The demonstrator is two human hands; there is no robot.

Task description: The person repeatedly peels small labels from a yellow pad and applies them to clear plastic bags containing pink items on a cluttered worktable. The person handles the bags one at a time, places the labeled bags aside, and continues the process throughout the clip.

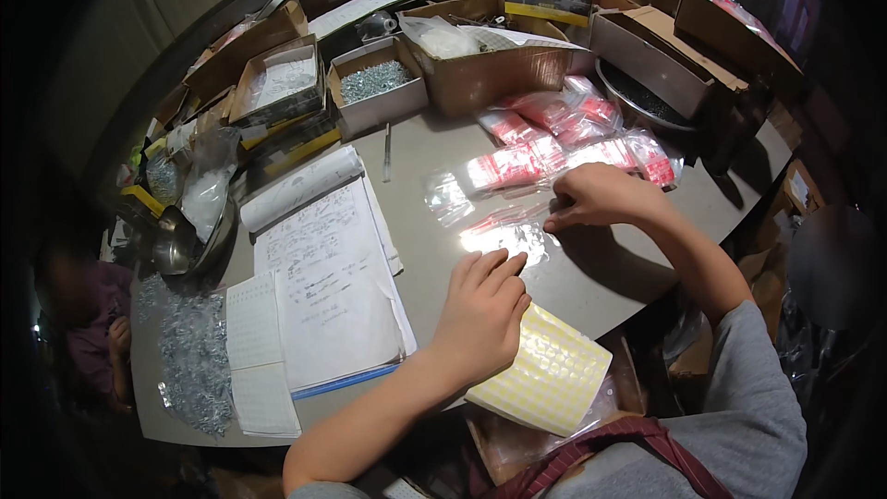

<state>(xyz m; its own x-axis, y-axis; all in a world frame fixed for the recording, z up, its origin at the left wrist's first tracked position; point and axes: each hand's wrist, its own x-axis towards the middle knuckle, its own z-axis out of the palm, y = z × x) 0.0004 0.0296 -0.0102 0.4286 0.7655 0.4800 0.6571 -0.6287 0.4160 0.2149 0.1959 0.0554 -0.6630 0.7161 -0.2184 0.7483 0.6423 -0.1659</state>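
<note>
A clear plastic bag with red marking along its top lies on the grey table in front of me. My left hand has its fingers stretched out, the tips at the near edge of this bag. Over the bag's right edge, my right hand is closed, thumb and forefinger pinched together. Whatever is between those fingertips is too small to make out. Beneath my left wrist is a sheet of small round yellow labels, hanging past the table edge. A pile of clear red-printed bags spreads just beyond my right hand.
An open notebook and a pen lie to the left. Small metallic pieces cover the left table edge, near a metal bowl. Cardboard boxes line the back. Another person sits at far left.
</note>
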